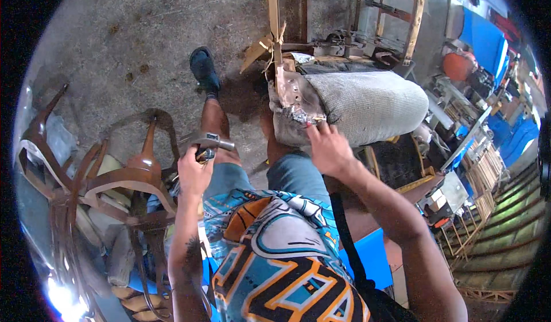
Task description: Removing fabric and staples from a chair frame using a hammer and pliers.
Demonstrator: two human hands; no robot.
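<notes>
My left hand [195, 172] is closed round a hammer, whose metal head [219, 142] points to the right above my fist. A small dark metal piece shows against the fingers under that head; its kind is unclear. My right hand [332, 151] reaches to the end of a padded, grey fabric-covered roll [367, 101] on a piece of furniture. Its fingers are bent together at the torn, ragged end panel [295, 95], beside a small red spot. What they pinch there, if anything, is too small to make out.
Curved wooden chair frames [129, 187] crowd the left side. A bare wooden post [272, 12] with splintered pieces rises beside the roll's end. Farther right are a wooden ladder-like frame [414, 21], an orange rounded object [458, 65] and blue sheets [482, 35]. Concrete floor [132, 47] lies ahead.
</notes>
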